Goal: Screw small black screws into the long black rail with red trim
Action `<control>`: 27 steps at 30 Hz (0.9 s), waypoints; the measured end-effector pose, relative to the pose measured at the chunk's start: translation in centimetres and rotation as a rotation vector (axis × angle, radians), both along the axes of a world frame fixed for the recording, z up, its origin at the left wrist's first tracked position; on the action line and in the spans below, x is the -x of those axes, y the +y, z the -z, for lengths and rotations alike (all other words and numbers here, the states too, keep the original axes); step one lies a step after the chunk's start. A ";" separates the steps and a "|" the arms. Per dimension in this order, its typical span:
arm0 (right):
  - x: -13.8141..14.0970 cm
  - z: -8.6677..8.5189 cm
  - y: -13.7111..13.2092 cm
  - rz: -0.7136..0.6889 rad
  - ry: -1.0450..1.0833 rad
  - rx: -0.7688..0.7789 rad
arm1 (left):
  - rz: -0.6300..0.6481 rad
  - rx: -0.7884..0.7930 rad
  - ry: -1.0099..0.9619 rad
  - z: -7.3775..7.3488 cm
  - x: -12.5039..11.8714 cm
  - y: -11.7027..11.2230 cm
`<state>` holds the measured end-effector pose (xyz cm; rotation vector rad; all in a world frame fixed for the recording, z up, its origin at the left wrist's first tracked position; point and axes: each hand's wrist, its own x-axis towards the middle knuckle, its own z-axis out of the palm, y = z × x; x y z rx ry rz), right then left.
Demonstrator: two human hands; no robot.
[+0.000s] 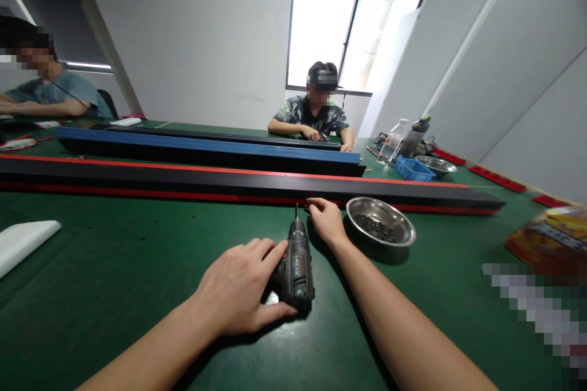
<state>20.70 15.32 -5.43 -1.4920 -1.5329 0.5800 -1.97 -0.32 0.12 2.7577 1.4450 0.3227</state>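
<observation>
My left hand (238, 287) grips a dark cordless screwdriver (297, 266) that lies on the green table (114, 275), its bit pointing at a long black rail with red edges (229, 183). My right hand (325, 220) rests just right of the bit, fingers curled against the rail's near edge; what they pinch is too small to see. A steel bowl of small dark screws (380, 222) sits right of that hand.
A second rail, blue on top (206, 149), lies behind the first. A person sits across the table, another at far left. Bottles (406, 137), a blue tray (413, 168) and another bowl (438, 164) stand far right. A white pad (22, 241) lies left, a snack packet (550, 238) right.
</observation>
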 end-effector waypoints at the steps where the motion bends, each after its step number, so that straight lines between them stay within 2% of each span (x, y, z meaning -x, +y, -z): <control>1: 0.1 -0.1 -0.1 0.004 -0.007 0.002 | -0.008 -0.009 0.004 0.0 -0.1 0.0; 13: 0.7 -1.7 -1.5 0.011 -0.124 -0.005 | -0.026 0.006 0.013 -0.5 -0.3 -0.1; 23: 0.6 -1.7 -1.9 -0.006 -0.209 0.001 | -0.029 -0.003 0.002 -0.6 -0.1 0.1; 27: 0.4 -3.0 -2.1 -0.087 -0.241 -0.013 | -0.029 -0.001 -0.001 -0.6 0.0 0.2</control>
